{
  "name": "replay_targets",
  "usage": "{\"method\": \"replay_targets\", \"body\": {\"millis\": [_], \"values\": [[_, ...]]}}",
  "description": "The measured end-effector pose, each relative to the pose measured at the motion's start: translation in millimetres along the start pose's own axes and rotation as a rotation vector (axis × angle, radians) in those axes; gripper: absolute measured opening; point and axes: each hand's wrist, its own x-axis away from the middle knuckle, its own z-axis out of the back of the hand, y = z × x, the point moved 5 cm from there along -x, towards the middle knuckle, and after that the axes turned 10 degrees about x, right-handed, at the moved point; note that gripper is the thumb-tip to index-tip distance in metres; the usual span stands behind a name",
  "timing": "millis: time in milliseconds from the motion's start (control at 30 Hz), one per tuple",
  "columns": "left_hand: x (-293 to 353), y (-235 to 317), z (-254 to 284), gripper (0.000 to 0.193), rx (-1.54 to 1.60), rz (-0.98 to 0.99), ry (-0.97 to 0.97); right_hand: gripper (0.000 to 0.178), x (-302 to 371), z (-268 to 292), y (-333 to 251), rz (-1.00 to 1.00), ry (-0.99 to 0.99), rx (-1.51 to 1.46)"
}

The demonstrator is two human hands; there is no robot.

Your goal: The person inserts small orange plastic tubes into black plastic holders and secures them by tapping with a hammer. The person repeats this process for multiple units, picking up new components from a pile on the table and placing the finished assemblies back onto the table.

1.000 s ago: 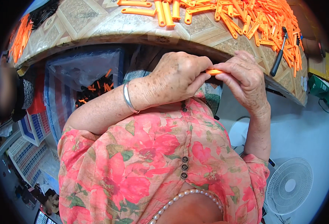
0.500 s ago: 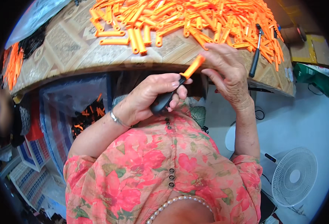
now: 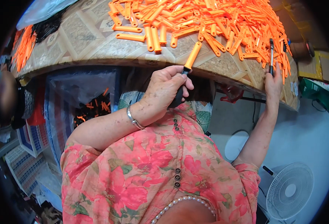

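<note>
My left hand (image 3: 164, 87) is closed around a black handle (image 3: 178, 96), held in front of my body near the table edge. Out of the handle's upper end sticks an orange plastic piece (image 3: 193, 55), slim and long with a hole near its tip. Over at the table's right side, my right hand (image 3: 273, 83) has its fingers wrapped around a slim tool with a black grip and a metal shaft (image 3: 271, 52); its kind is not clear. Beyond both hands lies a large heap of orange plastic pieces (image 3: 216, 22), with several loose ones along its near edge.
The table (image 3: 86, 48) has a curved front edge. More orange strips (image 3: 24, 48) and a black bundle (image 3: 48, 28) lie at its left end. Below stands a lined bin (image 3: 60, 93) holding black and orange parts. A white fan (image 3: 290, 190) is at lower right, cardboard boxes (image 3: 323, 67) at far right.
My right hand has left the orange piece's tip, moved right and closed on the black-gripped tool lying on the table. My left hand still holds the handle, with the orange piece now more upright.
</note>
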Motion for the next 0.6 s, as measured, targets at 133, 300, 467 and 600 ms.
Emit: {"method": "replay_targets", "body": {"millis": [133,300,467,600], "values": [[0.5,0.3,-1.7,0.021,0.005,-0.001,0.036,0.049,63.5,10.6,-71.4,-0.075,-0.162,-0.702],[1.0,0.5,-1.4,0.02,0.005,0.004,0.062,0.054,140.6,4.3,-133.4,0.301,-0.454,-0.33],[1.0,0.3,-1.4,0.019,-0.003,-0.021,0.061,0.055,148.1,6.4,-154.0,0.426,-0.437,-0.395],[-0.9,-0.8,-2.1,0.019,-0.013,-0.028,0.053,0.055,147.2,6.2,-165.4,0.548,-0.362,-0.357]]}}
